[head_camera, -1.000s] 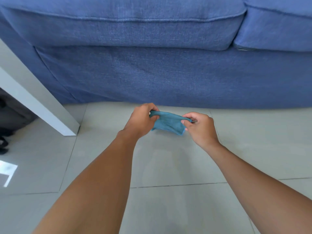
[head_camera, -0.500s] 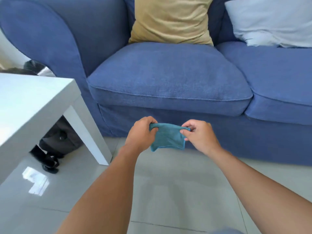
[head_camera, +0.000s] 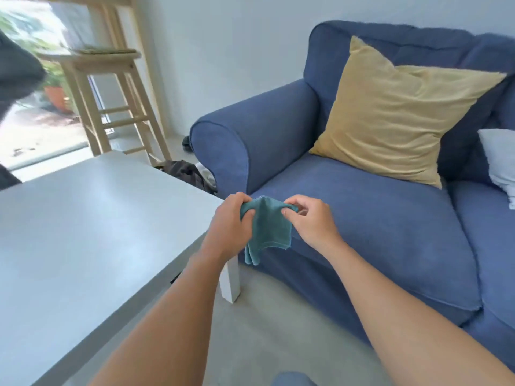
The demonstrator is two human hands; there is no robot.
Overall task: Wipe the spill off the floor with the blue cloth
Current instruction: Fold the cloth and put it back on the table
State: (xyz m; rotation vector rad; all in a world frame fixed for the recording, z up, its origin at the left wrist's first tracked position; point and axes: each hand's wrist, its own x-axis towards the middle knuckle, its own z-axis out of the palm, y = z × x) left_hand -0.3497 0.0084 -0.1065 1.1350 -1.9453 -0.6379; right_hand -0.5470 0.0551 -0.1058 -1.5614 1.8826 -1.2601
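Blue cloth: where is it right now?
In the head view, centre frame, the blue cloth hangs in the air between the left hand and right hand, above the white table corner, before the sofa.

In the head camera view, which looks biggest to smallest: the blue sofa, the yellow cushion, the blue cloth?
1. blue sofa
2. yellow cushion
3. blue cloth, smallest even though it is held nearest the camera.

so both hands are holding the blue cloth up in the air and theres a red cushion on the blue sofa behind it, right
Not quite: the cushion is yellow, not red. The head view shows the yellow cushion leaning against the back of the blue sofa. The rest holds: the left hand and the right hand both pinch the blue cloth by its top edge, and it hangs in the air clear of the floor.
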